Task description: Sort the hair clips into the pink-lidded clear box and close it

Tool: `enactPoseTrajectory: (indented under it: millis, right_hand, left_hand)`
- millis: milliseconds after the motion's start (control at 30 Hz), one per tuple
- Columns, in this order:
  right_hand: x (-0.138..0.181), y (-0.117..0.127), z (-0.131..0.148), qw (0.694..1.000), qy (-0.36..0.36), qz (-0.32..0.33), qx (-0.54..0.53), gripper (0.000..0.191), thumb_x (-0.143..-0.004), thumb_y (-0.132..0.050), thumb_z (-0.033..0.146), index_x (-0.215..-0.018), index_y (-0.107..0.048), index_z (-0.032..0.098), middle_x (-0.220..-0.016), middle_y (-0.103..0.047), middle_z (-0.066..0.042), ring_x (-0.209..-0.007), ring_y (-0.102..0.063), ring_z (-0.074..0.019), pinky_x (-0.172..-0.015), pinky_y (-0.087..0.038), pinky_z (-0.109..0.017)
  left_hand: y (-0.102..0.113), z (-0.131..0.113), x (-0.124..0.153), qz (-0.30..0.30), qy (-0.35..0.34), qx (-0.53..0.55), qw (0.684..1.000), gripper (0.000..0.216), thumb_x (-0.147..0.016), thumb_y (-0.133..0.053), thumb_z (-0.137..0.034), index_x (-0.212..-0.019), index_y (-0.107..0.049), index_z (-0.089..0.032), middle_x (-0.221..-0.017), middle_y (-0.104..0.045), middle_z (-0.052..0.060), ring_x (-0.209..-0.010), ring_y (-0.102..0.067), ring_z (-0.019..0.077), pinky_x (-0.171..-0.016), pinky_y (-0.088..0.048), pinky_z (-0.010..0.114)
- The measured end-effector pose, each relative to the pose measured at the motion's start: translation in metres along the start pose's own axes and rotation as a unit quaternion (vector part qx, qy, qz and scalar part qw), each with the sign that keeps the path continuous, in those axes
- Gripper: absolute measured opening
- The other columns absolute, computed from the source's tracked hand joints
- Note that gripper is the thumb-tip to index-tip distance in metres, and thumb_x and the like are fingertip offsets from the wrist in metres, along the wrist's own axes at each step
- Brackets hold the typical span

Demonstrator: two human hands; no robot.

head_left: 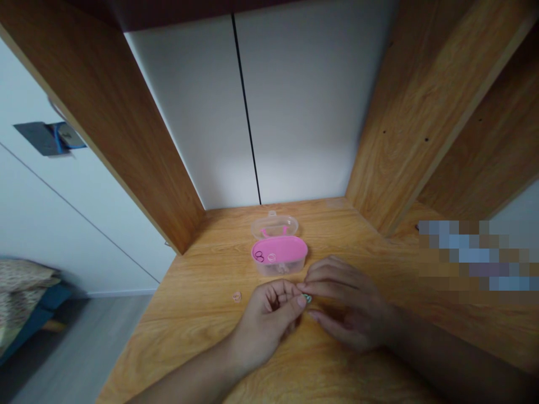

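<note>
My left hand [275, 314] is closed in a pinch, holding a small green elastic band [307, 298] between thumb and forefinger. Close by on the right, my right hand [349, 303] has its thumb apart from its fingers, and its forefinger tip reaches the left fingertips. Just beyond both hands is a clear oval plastic box [263, 268] with a pink top [290, 248]. A black elastic band [259, 257] and a whitish band [272, 257] lie on that pink top. Pale orange bands [237, 297] rest on the table left of my left hand.
Behind the box lies its clear lid [274, 224] with a pink handle. The wooden tabletop [189, 314] is bounded by wooden side panels [109, 123] and a white back panel [298, 112]. A bluish pixelated patch covers part of the right side. Patterned cloth [21, 297] appears at lower left.
</note>
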State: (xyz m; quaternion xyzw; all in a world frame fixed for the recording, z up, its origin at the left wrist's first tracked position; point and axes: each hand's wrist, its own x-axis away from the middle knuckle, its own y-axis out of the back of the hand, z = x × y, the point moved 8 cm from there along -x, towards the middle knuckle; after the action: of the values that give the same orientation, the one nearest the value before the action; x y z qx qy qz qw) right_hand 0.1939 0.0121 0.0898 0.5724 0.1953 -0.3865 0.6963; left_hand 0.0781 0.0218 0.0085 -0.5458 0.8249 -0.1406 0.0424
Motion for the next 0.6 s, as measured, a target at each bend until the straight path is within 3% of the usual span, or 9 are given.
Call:
enactPoseTrajectory:
  millis: [233,367,600]
  right_hand:
    - [0.002,-0.004,-0.006,0.999,0.01,-0.014,0.035,0.028,-0.088,-0.065,0.013,-0.114,-0.061,0.022,-0.088,-0.07,-0.002,-0.08,-0.063,-0.0147,-0.075,-0.049,-0.031]
    - [0.002,-0.004,-0.004,0.998,0.038,-0.026,0.042,0.022,-0.089,-0.066,0.015,-0.11,-0.063,0.021,-0.084,-0.071,-0.001,-0.078,-0.061,-0.014,-0.072,-0.049,-0.03]
    - [0.004,-0.005,-0.006,0.999,0.028,-0.013,0.042,0.03,-0.087,-0.071,0.025,-0.116,-0.062,0.023,-0.087,-0.073,0.0,-0.086,-0.062,-0.015,-0.077,-0.049,-0.031]
  left_hand:
    - [0.007,0.009,-0.005,0.007,-0.004,0.049,0.999,0.039,-0.082,-0.071,-0.051,-0.08,-0.059,-0.013,-0.048,-0.042,-0.008,-0.043,-0.03,0.0045,-0.046,-0.019,0.022]
    - [0.009,0.008,-0.006,0.002,-0.007,0.015,1.0,0.041,-0.08,-0.073,-0.051,-0.077,-0.061,-0.012,-0.052,-0.048,-0.005,-0.048,-0.036,0.0056,-0.05,-0.022,0.022]
    - [0.01,-0.001,-0.003,-0.026,-0.015,-0.05,0.998,0.045,-0.075,-0.075,-0.055,-0.075,-0.061,-0.012,-0.058,-0.051,-0.004,-0.054,-0.038,0.0063,-0.054,-0.026,0.022]
